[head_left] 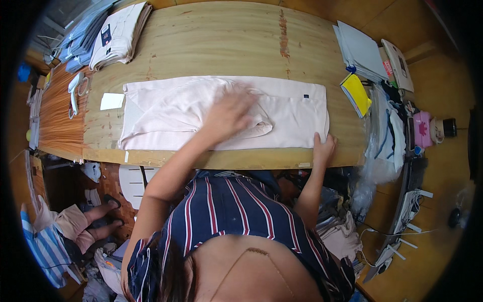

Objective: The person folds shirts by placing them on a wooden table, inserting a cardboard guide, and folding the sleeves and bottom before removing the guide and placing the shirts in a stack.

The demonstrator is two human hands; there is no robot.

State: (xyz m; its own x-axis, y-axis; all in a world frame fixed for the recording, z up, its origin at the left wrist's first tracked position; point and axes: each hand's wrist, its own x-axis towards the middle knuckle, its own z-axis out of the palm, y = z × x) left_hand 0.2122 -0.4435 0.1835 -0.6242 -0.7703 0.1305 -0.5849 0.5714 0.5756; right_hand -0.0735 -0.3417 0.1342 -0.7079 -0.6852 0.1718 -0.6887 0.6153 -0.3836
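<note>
A pale pink garment [297, 121] lies flat in a long rectangle across the front of the table. One part of it is folded back over the middle, with an open, sleeve-like end towards the right, and a small dark label sits near its right edge. My left hand [231, 113] is over this folded part, its fingers smeared by motion, so I cannot tell whether they grip the cloth. At the near right corner, my right hand [324, 146] pinches the garment's edge, thumb on top.
A white card [111, 101] lies left of the garment, with a white handheld tool [75, 93] beyond it. Folded clothes [118, 38] are stacked far left. White sheets [359, 50] and a yellow packet [356, 94] lie on the right. Another person's legs [100, 221] show at lower left.
</note>
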